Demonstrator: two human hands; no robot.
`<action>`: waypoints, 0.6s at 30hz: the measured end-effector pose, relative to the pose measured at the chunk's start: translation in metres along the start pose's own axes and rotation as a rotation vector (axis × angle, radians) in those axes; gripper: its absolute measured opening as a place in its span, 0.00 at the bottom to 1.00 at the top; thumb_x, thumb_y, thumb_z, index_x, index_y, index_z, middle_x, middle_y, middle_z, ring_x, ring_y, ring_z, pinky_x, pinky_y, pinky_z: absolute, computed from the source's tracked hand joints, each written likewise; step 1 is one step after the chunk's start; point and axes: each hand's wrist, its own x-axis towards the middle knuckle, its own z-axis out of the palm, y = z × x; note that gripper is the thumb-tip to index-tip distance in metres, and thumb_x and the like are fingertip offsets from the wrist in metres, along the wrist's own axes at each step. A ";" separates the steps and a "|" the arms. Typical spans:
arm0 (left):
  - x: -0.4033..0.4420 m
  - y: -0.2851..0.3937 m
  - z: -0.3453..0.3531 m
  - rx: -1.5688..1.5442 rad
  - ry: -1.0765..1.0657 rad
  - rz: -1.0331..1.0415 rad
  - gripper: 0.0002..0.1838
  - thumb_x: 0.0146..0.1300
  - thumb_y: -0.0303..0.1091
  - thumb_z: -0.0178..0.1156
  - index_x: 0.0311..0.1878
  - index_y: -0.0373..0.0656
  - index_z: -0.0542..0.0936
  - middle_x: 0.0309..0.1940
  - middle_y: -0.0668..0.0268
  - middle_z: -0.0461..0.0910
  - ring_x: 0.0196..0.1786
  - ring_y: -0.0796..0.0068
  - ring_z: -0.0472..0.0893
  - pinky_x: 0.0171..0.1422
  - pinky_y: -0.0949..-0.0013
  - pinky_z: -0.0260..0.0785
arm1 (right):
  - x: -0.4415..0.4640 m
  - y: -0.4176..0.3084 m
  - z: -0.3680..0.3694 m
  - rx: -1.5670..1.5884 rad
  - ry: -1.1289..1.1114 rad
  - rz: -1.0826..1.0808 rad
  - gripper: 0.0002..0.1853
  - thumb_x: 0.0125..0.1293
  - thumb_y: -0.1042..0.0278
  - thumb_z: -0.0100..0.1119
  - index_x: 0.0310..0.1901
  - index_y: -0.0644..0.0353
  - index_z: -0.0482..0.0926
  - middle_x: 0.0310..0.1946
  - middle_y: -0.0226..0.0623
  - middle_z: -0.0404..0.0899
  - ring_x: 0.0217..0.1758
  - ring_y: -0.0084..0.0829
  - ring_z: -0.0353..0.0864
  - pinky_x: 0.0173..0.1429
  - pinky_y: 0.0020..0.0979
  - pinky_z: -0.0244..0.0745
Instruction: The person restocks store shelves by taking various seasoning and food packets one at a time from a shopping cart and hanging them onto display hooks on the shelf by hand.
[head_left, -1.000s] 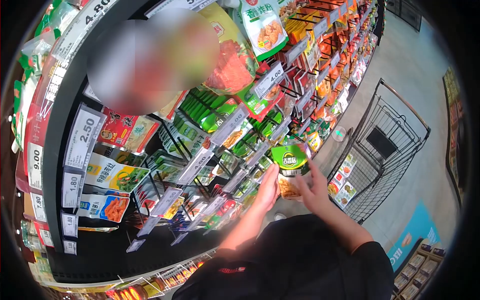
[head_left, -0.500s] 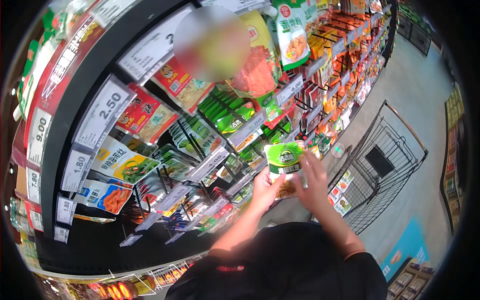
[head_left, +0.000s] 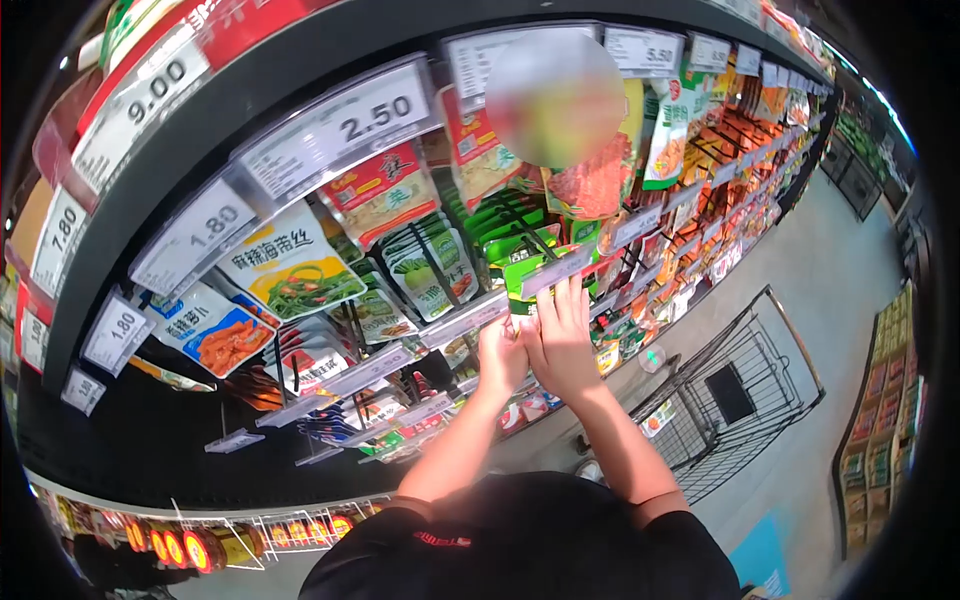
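A green food packet (head_left: 517,287) is at the hanging rack, partly covered by a price label (head_left: 557,270) and by my hands. My left hand (head_left: 502,352) is closed at the packet's lower left edge. Close beside it, my right hand (head_left: 562,335) grips the lower right part, its fingers pointing up just below the label. Most of the packet's lower half is hidden. Behind it, similar green packets (head_left: 500,222) hang on hooks, next to packets with green vegetables (head_left: 428,265) on the front.
Price labels such as the 2.50 tag (head_left: 345,122) jut out along the black shelf edge. Red packets (head_left: 383,195) and a yellow-and-white packet (head_left: 290,265) hang at left. A wire shopping cart (head_left: 745,390) stands on the floor at right, with several packets in it.
My hands have moved up and toward the rack with the green packet, which now sits behind a price label. The view has turned left, showing the shelf edge and tags nearer.
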 end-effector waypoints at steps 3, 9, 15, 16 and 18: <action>0.001 -0.003 -0.003 0.066 0.020 0.027 0.10 0.71 0.28 0.52 0.50 0.34 0.78 0.35 0.68 0.82 0.36 0.82 0.77 0.41 0.75 0.71 | 0.011 -0.004 0.000 -0.052 0.009 -0.005 0.32 0.69 0.64 0.46 0.72 0.69 0.56 0.69 0.66 0.54 0.73 0.69 0.48 0.75 0.56 0.43; 0.010 -0.012 -0.001 0.091 0.062 -0.055 0.09 0.69 0.27 0.52 0.48 0.36 0.78 0.36 0.66 0.81 0.37 0.79 0.76 0.43 0.71 0.71 | 0.016 0.002 0.009 -0.014 0.001 0.008 0.32 0.69 0.60 0.49 0.73 0.57 0.59 0.68 0.62 0.58 0.72 0.67 0.52 0.72 0.62 0.47; 0.008 -0.023 -0.004 0.079 0.172 -0.002 0.12 0.68 0.26 0.54 0.52 0.34 0.75 0.39 0.56 0.79 0.43 0.68 0.78 0.51 0.66 0.71 | 0.026 0.001 0.011 -0.060 -0.053 0.009 0.33 0.67 0.62 0.53 0.73 0.57 0.60 0.67 0.61 0.60 0.71 0.62 0.56 0.73 0.56 0.50; 0.006 -0.028 -0.004 0.132 0.217 0.078 0.15 0.67 0.26 0.55 0.55 0.34 0.74 0.42 0.54 0.78 0.47 0.65 0.78 0.54 0.65 0.70 | 0.024 0.004 0.012 -0.062 -0.054 0.015 0.33 0.67 0.62 0.53 0.73 0.57 0.60 0.67 0.61 0.60 0.71 0.62 0.56 0.73 0.56 0.50; -0.007 -0.030 -0.002 0.186 0.255 0.150 0.18 0.66 0.26 0.55 0.58 0.33 0.73 0.45 0.51 0.78 0.51 0.61 0.78 0.58 0.65 0.69 | 0.015 0.012 0.015 0.067 -0.010 -0.045 0.31 0.65 0.63 0.54 0.70 0.59 0.64 0.67 0.62 0.60 0.72 0.61 0.56 0.73 0.53 0.51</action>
